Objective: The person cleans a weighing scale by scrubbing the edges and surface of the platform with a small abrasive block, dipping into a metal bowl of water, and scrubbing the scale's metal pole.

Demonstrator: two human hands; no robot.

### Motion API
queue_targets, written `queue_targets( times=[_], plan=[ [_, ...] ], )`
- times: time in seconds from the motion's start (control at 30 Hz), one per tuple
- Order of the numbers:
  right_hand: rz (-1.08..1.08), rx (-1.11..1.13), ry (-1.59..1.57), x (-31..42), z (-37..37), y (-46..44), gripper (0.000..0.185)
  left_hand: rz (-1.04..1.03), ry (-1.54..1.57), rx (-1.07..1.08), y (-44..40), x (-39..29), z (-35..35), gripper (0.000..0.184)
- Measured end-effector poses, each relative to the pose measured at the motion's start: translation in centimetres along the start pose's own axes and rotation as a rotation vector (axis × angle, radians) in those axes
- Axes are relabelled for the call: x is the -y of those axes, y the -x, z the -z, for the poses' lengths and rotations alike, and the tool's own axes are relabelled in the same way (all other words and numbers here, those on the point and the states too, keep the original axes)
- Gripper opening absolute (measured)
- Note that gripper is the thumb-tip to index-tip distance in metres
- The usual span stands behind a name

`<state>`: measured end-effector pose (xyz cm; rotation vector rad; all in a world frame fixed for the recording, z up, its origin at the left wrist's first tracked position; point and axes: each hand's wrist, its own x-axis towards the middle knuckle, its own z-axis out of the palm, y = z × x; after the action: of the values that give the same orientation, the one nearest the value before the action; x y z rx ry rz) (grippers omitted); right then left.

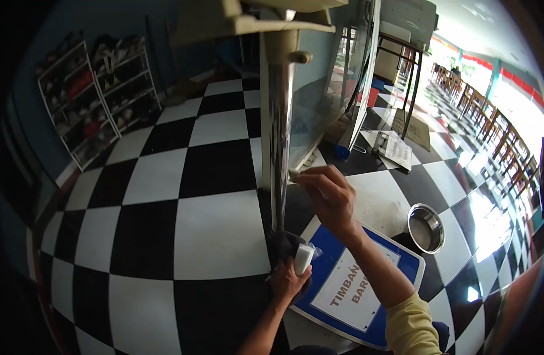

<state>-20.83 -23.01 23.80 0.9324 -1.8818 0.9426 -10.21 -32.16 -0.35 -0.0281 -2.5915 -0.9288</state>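
Observation:
My right hand is raised beside the shiny metal post of a platform scale. Its thumb and fingers pinch a small pale piece, too small to name, close to the post. Lower down, my left hand is closed around a white block with clear plastic at its side, next to the dark base of the post. Below my right forearm lies the blue scale platform, bearing a white sign with brown lettering, partly covered by the arm.
A steel bowl stands on the checkered floor right of the platform. Behind the post are a glass panel and a newspaper. Shoe racks line the left wall. Wooden chairs stand far right. The scale's head overhangs the post.

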Motion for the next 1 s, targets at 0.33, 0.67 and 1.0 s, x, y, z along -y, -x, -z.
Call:
queue_targets(
  times=[0.33,0.67,1.0],
  plan=[
    [0.232,-0.325,0.089,-2.1,-2.6,-11.7,0.028,0.047,0.001,0.043,-0.1,0.4,-0.3,0.054],
    [0.14,-0.437,0.034,-3.2,-3.0,-11.9,0.025,0.075,-0.062,0.063,-0.1,0.9,-1.4,0.055],
    [0.047,-0.491,-0.056,-3.9,-4.8,-9.8,0.026,0.153,-0.113,0.207,-0.1,1.4,-1.7,0.068]
  ],
)
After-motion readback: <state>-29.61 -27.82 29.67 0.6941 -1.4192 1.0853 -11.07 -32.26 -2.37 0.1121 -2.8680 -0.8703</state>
